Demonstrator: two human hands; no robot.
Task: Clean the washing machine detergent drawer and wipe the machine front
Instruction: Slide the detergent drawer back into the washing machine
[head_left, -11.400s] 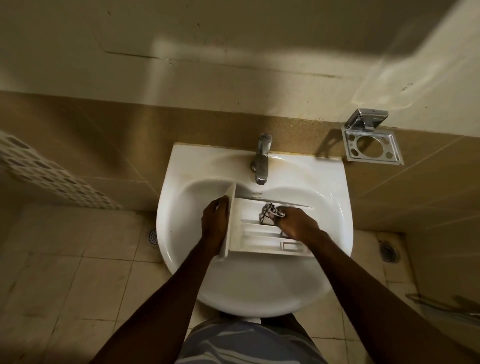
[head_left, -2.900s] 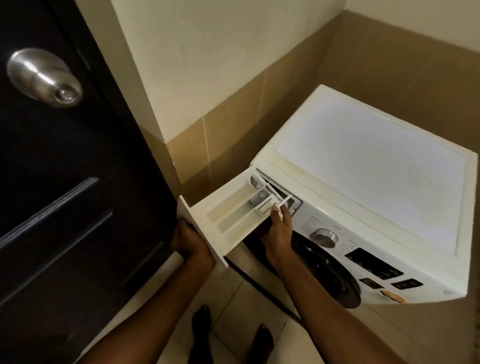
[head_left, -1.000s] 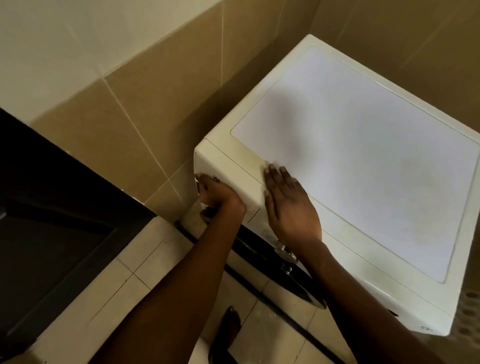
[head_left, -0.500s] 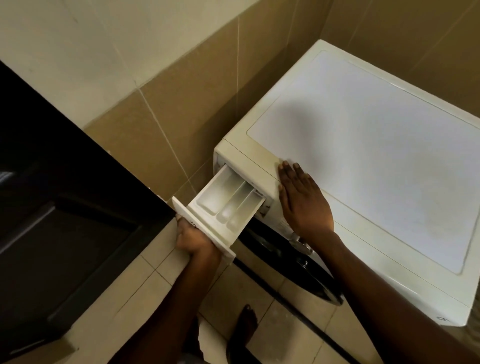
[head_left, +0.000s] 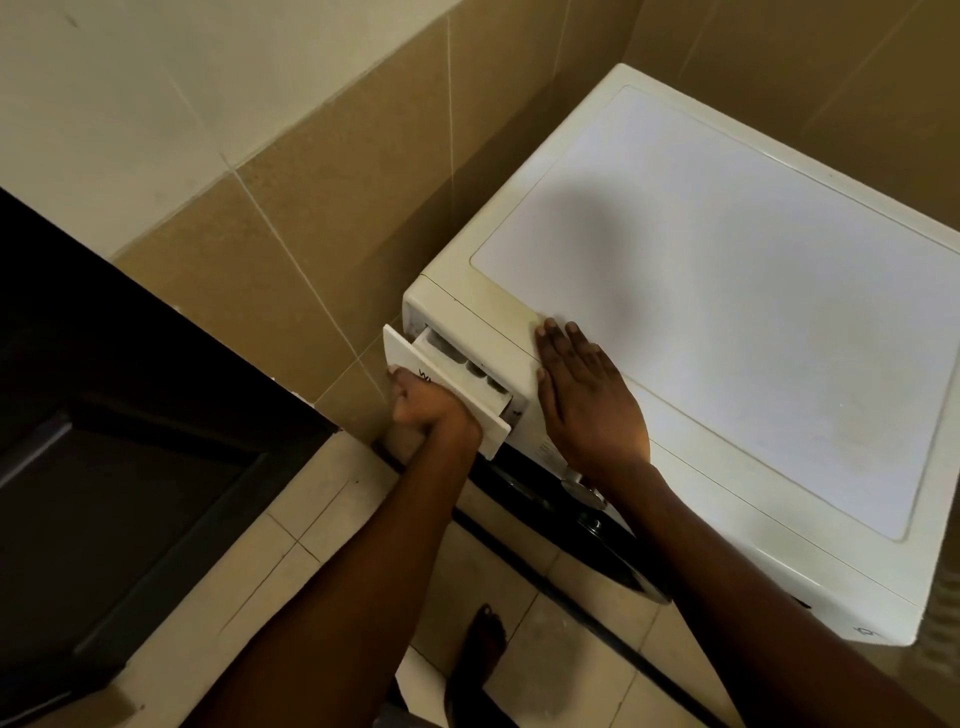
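The white washing machine stands in the corner, seen from above. Its white detergent drawer sticks a short way out of the slot at the machine's upper left front, with only the rims of its compartments showing. My left hand grips the drawer's front panel from below, fingers curled under it. My right hand lies flat on the front left edge of the machine's top, fingers straight. The dark round door shows below my right wrist.
A dark wooden door stands at the left. Tan wall tiles run behind the machine. Pale floor tiles lie below, with my bare foot on them in front of the machine.
Half a second ago the drawer was pulled far out; now it is nearly all the way in, with my left hand still on its front. My right hand stays flat on the top.
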